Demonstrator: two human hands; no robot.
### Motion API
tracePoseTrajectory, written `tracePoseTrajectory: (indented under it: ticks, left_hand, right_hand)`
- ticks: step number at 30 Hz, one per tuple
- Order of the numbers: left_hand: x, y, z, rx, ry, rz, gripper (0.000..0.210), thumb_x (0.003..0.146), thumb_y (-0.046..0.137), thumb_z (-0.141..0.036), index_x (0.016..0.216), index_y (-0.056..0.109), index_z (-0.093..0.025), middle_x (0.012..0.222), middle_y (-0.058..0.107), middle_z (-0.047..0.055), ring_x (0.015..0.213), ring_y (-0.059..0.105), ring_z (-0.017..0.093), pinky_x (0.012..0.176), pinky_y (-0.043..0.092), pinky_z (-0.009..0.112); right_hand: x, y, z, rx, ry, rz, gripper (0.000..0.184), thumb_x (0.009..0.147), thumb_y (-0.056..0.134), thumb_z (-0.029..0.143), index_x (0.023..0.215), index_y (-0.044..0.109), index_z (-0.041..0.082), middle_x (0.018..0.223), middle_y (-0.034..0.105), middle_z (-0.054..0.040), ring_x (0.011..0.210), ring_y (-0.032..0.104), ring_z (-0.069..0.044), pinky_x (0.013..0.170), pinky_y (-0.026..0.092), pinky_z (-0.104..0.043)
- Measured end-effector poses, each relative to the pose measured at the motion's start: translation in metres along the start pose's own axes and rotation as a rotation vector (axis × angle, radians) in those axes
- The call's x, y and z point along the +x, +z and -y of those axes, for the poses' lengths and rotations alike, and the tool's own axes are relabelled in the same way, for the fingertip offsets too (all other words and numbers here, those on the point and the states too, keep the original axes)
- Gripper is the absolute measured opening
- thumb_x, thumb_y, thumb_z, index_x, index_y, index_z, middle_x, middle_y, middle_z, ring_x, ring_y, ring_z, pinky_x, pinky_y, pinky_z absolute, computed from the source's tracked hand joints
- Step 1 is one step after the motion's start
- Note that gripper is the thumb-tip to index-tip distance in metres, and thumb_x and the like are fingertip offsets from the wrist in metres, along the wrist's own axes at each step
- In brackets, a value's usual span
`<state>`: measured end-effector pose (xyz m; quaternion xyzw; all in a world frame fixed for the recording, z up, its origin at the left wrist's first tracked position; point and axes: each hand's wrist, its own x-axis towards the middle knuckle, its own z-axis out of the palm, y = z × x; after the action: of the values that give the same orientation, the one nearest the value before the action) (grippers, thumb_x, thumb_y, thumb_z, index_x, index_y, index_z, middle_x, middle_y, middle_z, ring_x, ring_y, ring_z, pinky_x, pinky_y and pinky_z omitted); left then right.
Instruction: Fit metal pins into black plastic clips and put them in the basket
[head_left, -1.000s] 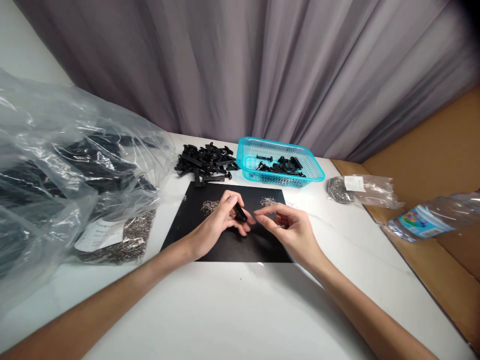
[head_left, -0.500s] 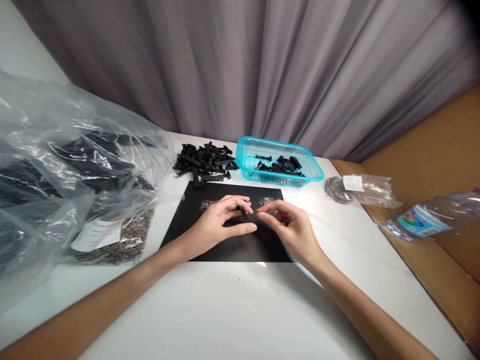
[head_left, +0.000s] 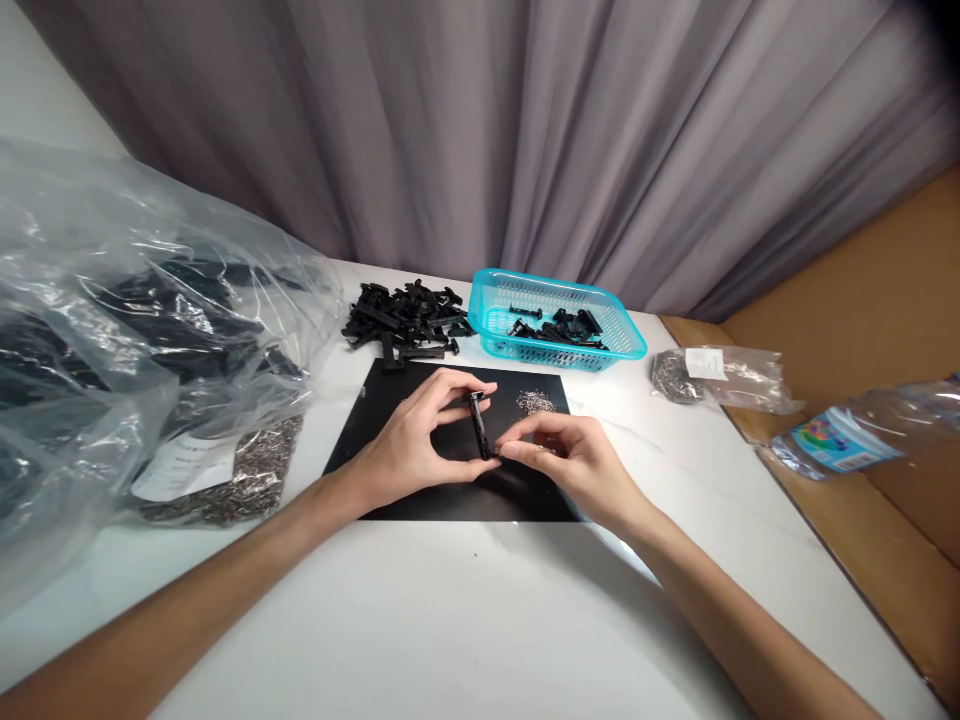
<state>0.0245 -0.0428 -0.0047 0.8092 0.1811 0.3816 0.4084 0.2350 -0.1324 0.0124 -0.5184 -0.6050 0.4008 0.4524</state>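
Observation:
Between the thumb and fingers of my left hand (head_left: 416, 435) is a narrow black plastic part (head_left: 478, 425), held near upright by its two ends. The thumb and forefinger of my right hand (head_left: 566, 450) are pinched together at the part's lower end; whatever small thing they hold is too tiny to name. Both hands are above a black mat (head_left: 442, 500). Small shiny metal pieces (head_left: 535, 401) lie heaped on the mat beyond my right hand.
Similar black parts are piled (head_left: 405, 320) behind the mat. A blue basket (head_left: 634, 350) holds several more. Large clear plastic bag (head_left: 247, 270) and bag of metal pieces (head_left: 262, 470) stand left. On the right are a small bag (head_left: 679, 375), a bottle (head_left: 844, 440) and cardboard (head_left: 885, 290).
My left hand has turned, so the black part shows along its length. My right fingertips have moved left and down to its lower end.

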Motion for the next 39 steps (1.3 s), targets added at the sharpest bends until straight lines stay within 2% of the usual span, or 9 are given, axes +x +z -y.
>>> tracePoseTrajectory:
  ticks: [4, 7, 11, 15, 27, 35, 39]
  left_hand:
    - [0.0018, -0.0042, -0.0043, 0.199, 0.108, 0.009, 0.065, 0.077, 0.087, -0.03, 0.135, 0.056, -0.025, 0.137, 0.058, 0.012, 0.129, 0.061, 0.029, 0.108, 0.058, 0.045]
    - [0.0028, -0.0065, -0.008, 0.334, 0.157, 0.013, 0.063, 0.077, 0.087, -0.032, 0.133, 0.059, -0.026, 0.133, 0.061, 0.011, 0.132, 0.057, 0.03, 0.108, 0.056, 0.045]
    - [0.0029, -0.0074, -0.0087, 0.365, 0.199, 0.008, 0.063, 0.079, 0.086, -0.028, 0.136, 0.057, -0.026, 0.13, 0.063, 0.01, 0.12, 0.063, 0.026, 0.102, 0.058, 0.04]
    - [0.003, -0.0064, -0.0085, 0.392, 0.227, -0.011, 0.066, 0.077, 0.087, -0.024, 0.137, 0.057, -0.022, 0.127, 0.065, 0.009, 0.107, 0.067, 0.022, 0.098, 0.059, 0.037]
    - [0.0034, -0.0062, -0.0064, 0.421, 0.253, -0.001, 0.064, 0.079, 0.086, -0.023, 0.136, 0.058, -0.019, 0.128, 0.068, 0.011, 0.112, 0.069, 0.023, 0.099, 0.06, 0.038]
    - [0.0013, -0.0053, -0.0049, 0.468, 0.336, 0.002, 0.066, 0.081, 0.084, -0.021, 0.14, 0.055, -0.018, 0.131, 0.069, 0.012, 0.124, 0.065, 0.025, 0.109, 0.056, 0.041]
    - [0.002, -0.0047, -0.0056, 0.48, 0.351, -0.007, 0.065, 0.081, 0.084, -0.02, 0.139, 0.055, -0.018, 0.13, 0.069, 0.012, 0.124, 0.066, 0.025, 0.108, 0.057, 0.041]
  right_hand:
    - [0.0003, 0.0002, -0.001, 0.003, 0.011, 0.016, 0.018, 0.088, 0.076, 0.038, 0.087, 0.08, 0.02, 0.078, 0.073, -0.001, 0.058, 0.049, -0.011, 0.054, 0.036, -0.026]
    - [0.001, 0.0002, -0.0029, 0.022, 0.002, 0.035, 0.018, 0.089, 0.076, 0.037, 0.088, 0.079, 0.02, 0.084, 0.076, -0.0025, 0.065, 0.056, -0.013, 0.058, 0.04, -0.027]
    - [0.0013, -0.0005, -0.0039, 0.035, -0.03, 0.065, 0.016, 0.089, 0.076, 0.037, 0.09, 0.08, 0.021, 0.091, 0.077, -0.0037, 0.076, 0.063, -0.016, 0.064, 0.044, -0.028]
    - [0.0002, -0.0006, -0.0026, -0.012, -0.06, 0.035, 0.013, 0.091, 0.076, 0.034, 0.09, 0.08, 0.021, 0.09, 0.077, -0.0028, 0.073, 0.06, -0.015, 0.062, 0.041, -0.028]
    - [-0.0019, 0.005, -0.0053, -0.07, -0.142, -0.018, 0.006, 0.092, 0.076, 0.027, 0.089, 0.079, 0.022, 0.089, 0.074, -0.001, 0.074, 0.057, -0.014, 0.061, 0.039, -0.029]
    - [-0.0031, 0.0006, 0.0006, -0.114, -0.18, 0.076, 0.009, 0.096, 0.071, 0.018, 0.091, 0.078, 0.022, 0.093, 0.073, -0.0016, 0.085, 0.064, -0.016, 0.069, 0.045, -0.029]
    - [-0.0043, -0.0035, 0.0039, -0.163, -0.22, 0.106, 0.01, 0.098, 0.068, 0.019, 0.095, 0.077, 0.022, 0.095, 0.071, -0.0023, 0.089, 0.065, -0.016, 0.072, 0.047, -0.029]
